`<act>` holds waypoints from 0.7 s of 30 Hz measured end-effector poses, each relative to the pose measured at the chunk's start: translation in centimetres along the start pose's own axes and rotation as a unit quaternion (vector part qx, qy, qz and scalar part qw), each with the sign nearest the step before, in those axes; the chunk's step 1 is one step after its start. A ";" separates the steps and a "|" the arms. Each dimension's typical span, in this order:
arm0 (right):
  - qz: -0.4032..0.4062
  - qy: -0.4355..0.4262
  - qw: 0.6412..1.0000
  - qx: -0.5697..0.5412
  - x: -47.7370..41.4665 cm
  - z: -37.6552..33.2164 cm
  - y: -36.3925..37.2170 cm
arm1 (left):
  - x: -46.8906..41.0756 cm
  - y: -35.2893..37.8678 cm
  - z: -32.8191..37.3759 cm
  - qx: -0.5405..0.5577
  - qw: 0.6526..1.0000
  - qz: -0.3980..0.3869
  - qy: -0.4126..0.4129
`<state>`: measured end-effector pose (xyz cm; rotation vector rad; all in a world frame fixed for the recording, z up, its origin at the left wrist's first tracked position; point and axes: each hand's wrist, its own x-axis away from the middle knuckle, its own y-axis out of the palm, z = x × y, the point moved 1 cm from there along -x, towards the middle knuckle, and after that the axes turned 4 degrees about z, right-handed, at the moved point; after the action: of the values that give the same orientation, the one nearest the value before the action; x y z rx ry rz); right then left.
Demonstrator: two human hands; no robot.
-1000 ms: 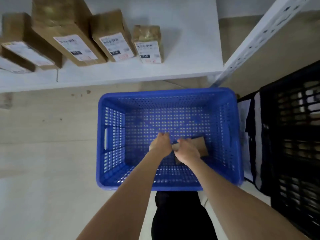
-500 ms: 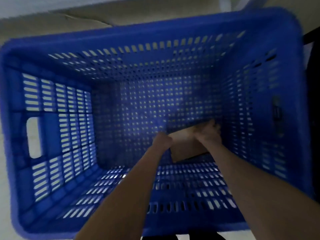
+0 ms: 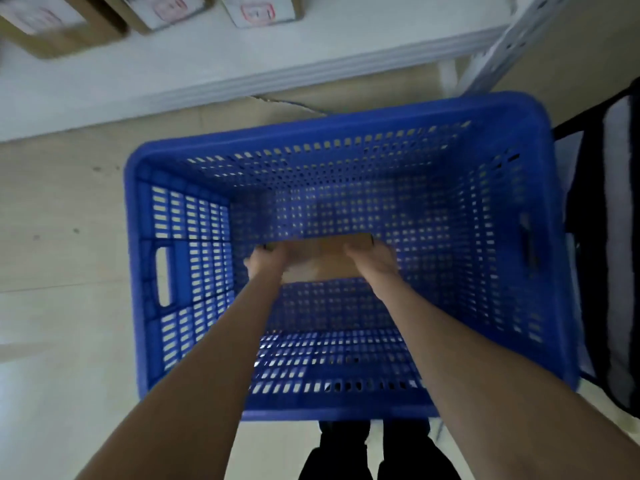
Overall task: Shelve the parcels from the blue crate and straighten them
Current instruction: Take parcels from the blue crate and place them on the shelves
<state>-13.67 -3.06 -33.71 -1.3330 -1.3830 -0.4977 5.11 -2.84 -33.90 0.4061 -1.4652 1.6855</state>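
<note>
This looks like a storeroom for parcels. Brown boxes (image 3: 69,39) with stuck-on labels (image 3: 256,10) sit in a row on a long white shelf (image 3: 207,64) with a holed metal post (image 3: 502,46). A big blue crate (image 3: 311,133) stands on the bare floor (image 3: 62,220).

Pale beige floor (image 3: 62,237) at 9 o'clock; perforated white upright (image 3: 498,46) at 1 o'clock; black-and-white bag-like thing (image 3: 602,237) at 3 o'clock; dark trouser legs (image 3: 377,455) at 6 o'clock.

The crate (image 3: 311,133) is bright blue, its walls patterned with rows of slots. The parcel (image 3: 327,263) inside is plain brown. The shelf (image 3: 207,64) is white, its boxes (image 3: 55,46) brown with white, red-marked labels (image 3: 256,10).
</note>
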 end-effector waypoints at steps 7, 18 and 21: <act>0.079 0.021 0.977 -0.195 14.0 -7.1 -6.4 | 12.6 -12.7 5.5 0.157 0.985 0.065 0.016; -0.080 -0.035 0.926 -0.367 38.4 -20.4 -16.7 | 29.8 -34.9 15.5 0.286 0.953 0.029 0.095; -0.090 -0.088 0.935 -0.331 43.7 -23.7 -18.9 | 35.3 -39.8 18.0 0.307 0.943 0.019 0.131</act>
<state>-10.79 -10.08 18.95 -1.8285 -1.5612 -1.0565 9.45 -7.79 21.84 0.4602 -0.7376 2.1219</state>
